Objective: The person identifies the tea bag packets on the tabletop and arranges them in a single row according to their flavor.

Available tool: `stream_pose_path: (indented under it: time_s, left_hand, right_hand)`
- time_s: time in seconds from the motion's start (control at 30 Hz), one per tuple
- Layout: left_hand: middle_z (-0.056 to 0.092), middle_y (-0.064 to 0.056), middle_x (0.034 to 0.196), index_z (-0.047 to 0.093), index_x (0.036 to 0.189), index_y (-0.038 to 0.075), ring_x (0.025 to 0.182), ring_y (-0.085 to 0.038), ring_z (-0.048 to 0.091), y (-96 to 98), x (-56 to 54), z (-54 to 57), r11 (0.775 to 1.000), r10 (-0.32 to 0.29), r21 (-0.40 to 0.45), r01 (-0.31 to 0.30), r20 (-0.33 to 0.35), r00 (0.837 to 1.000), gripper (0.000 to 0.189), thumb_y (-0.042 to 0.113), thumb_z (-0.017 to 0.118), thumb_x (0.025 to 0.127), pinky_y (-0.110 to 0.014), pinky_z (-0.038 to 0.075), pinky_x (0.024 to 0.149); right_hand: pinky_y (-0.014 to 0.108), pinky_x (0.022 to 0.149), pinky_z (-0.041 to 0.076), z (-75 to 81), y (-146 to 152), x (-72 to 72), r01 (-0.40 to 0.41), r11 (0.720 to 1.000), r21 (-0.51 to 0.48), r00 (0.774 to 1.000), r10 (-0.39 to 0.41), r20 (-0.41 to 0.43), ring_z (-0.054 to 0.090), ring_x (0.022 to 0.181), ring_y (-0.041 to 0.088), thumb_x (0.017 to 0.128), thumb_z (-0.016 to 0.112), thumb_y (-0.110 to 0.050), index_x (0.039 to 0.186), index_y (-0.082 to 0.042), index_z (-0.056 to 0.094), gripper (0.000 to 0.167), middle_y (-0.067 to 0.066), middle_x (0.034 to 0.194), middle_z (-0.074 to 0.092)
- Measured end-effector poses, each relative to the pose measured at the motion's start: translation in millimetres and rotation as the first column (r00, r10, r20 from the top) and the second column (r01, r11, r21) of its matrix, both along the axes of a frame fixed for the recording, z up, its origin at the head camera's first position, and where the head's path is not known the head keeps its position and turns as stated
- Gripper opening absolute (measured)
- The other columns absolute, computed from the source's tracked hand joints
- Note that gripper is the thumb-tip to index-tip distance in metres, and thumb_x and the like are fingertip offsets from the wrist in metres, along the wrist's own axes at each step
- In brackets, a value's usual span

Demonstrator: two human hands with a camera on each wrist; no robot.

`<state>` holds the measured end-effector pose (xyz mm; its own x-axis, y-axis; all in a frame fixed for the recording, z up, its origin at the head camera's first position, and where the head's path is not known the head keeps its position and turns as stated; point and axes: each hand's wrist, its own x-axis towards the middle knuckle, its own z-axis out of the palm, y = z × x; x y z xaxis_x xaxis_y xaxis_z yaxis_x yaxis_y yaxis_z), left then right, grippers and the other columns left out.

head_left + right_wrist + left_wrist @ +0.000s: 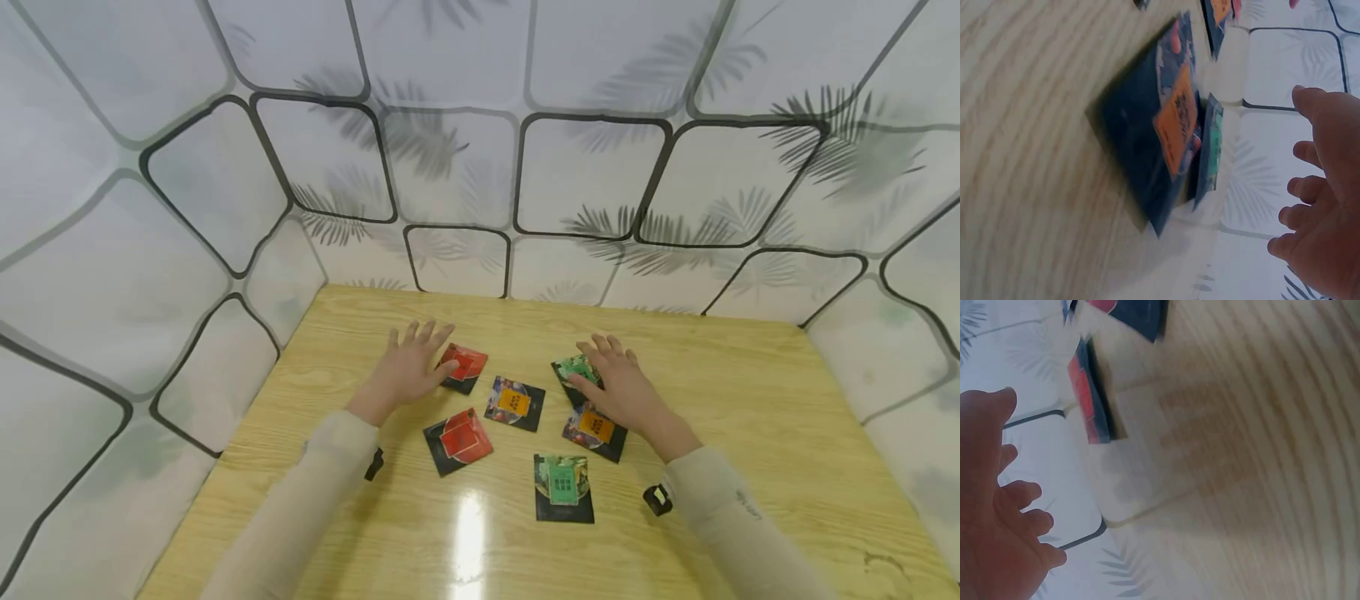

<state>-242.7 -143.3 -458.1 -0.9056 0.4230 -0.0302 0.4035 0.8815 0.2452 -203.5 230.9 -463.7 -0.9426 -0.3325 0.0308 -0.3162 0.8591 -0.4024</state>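
Observation:
My left hand [405, 371] hovers with fingers spread beside a red-and-black packet [468, 367], its thumb overlapping the packet's edge in the head view. The left wrist view shows that hand [997, 512] above the table, apart from the red packet [1088, 397]. Over on the right, my right hand [626, 387] is held above a green-and-black packet [567, 369], partly hiding it. An orange-labelled packet [597, 428] lies just nearer. In the right wrist view the right hand [1329, 206] holds nothing; the orange-labelled packet [1175, 119] and green packet [1213, 150] lie close together.
Between the hands lies another orange-labelled packet [515, 403]. Nearer are a second red packet [459, 442] and a second green packet [563, 487]. The wooden table [360, 517] meets patterned walls [457, 258] at its back and sides.

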Motion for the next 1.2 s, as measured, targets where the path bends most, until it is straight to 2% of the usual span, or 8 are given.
stream_pose_path:
  time_s: [0.17, 0.37, 0.53, 0.7, 0.87, 1.03, 1.2]
  left_hand:
    - [0.028, -0.026, 0.171, 0.029, 0.169, 0.015, 0.156, -0.056, 0.025, 6.2, 2.1, -9.4, 0.999, -0.025, 0.040, 0.023, 0.041, 0.999, 0.069, 0.048, 0.048, 0.111, -0.076, 0.016, 0.124]
    - [0.032, -0.025, 0.170, 0.031, 0.168, 0.015, 0.156, -0.056, 0.026, 13.5, 0.6, -20.9, 0.999, -0.045, 0.014, 0.044, 0.060, 0.997, 0.066, 0.047, 0.045, 0.112, -0.075, 0.019, 0.124]
    - [0.034, -0.023, 0.169, 0.034, 0.167, 0.016, 0.155, -0.057, 0.028, 17.4, -0.4, -25.9, 0.999, -0.048, 0.003, 0.048, 0.082, 0.995, 0.061, 0.042, 0.047, 0.112, -0.076, 0.020, 0.123]
    - [0.036, -0.022, 0.169, 0.037, 0.165, 0.017, 0.154, -0.055, 0.030, 19.7, -1.5, -28.6, 0.998, -0.038, -0.036, 0.042, 0.091, 0.995, 0.057, 0.037, 0.048, 0.113, -0.076, 0.023, 0.122]
    - [0.033, -0.021, 0.171, 0.033, 0.168, 0.018, 0.156, -0.053, 0.029, 20.8, -3.7, -32.5, 0.997, -0.023, -0.071, 0.031, 0.115, 0.993, 0.060, 0.038, 0.047, 0.113, -0.074, 0.021, 0.124]
    - [0.033, -0.020, 0.171, 0.034, 0.167, 0.018, 0.156, -0.051, 0.031, 21.8, -6.2, -37.8, 0.997, -0.008, -0.080, 0.016, 0.106, 0.994, 0.059, 0.039, 0.045, 0.113, -0.073, 0.023, 0.124]
    - [0.033, -0.020, 0.171, 0.034, 0.167, 0.017, 0.156, -0.050, 0.031, 23.6, -9.1, -37.9, 0.996, 0.018, -0.089, -0.009, 0.098, 0.995, 0.059, 0.039, 0.044, 0.113, -0.072, 0.024, 0.124]
  right_hand:
    - [0.077, 0.123, 0.015, -11.7, -5, 1.3, -0.018, 1.000, 0.001, 1.000, 0.018, -0.012, 0.018, 0.157, 0.057, 0.110, 0.055, -0.039, 0.161, -0.001, 0.041, 0.065, 0.033, 0.168, 0.028]
    - [0.079, 0.120, 0.020, -23.4, -3, 1.9, -0.034, 0.999, -0.002, 0.999, 0.034, -0.006, 0.024, 0.154, 0.059, 0.111, 0.054, -0.031, 0.158, 0.000, 0.046, 0.056, 0.034, 0.164, 0.035]
    - [0.078, 0.119, 0.023, -33.0, -1, 2.2, -0.037, 0.999, 0.026, 0.999, 0.037, -0.005, 0.027, 0.153, 0.059, 0.113, 0.051, -0.027, 0.157, 0.001, 0.048, 0.052, 0.034, 0.163, 0.037]
    - [0.079, 0.116, 0.028, -38.1, 0, 1.4, -0.055, 0.996, 0.065, 0.998, 0.057, -0.018, 0.032, 0.151, 0.060, 0.112, 0.051, -0.018, 0.153, 0.003, 0.051, 0.046, 0.035, 0.161, 0.041]
    - [0.078, 0.116, 0.031, -41.6, -1, 0.5, -0.054, 0.995, 0.081, 0.998, 0.055, -0.006, 0.035, 0.150, 0.057, 0.111, 0.051, -0.012, 0.154, 0.001, 0.051, 0.045, 0.033, 0.161, 0.042]
    - [0.076, 0.117, 0.032, -44.3, 0, 0.3, -0.049, 0.995, 0.086, 0.999, 0.048, 0.003, 0.037, 0.149, 0.056, 0.111, 0.050, -0.009, 0.154, 0.001, 0.051, 0.044, 0.032, 0.161, 0.041]
    - [0.075, 0.116, 0.033, -44.0, 0, 1.5, -0.051, 0.995, 0.080, 0.999, 0.051, 0.004, 0.037, 0.149, 0.057, 0.110, 0.050, -0.007, 0.154, 0.002, 0.050, 0.044, 0.033, 0.161, 0.041]
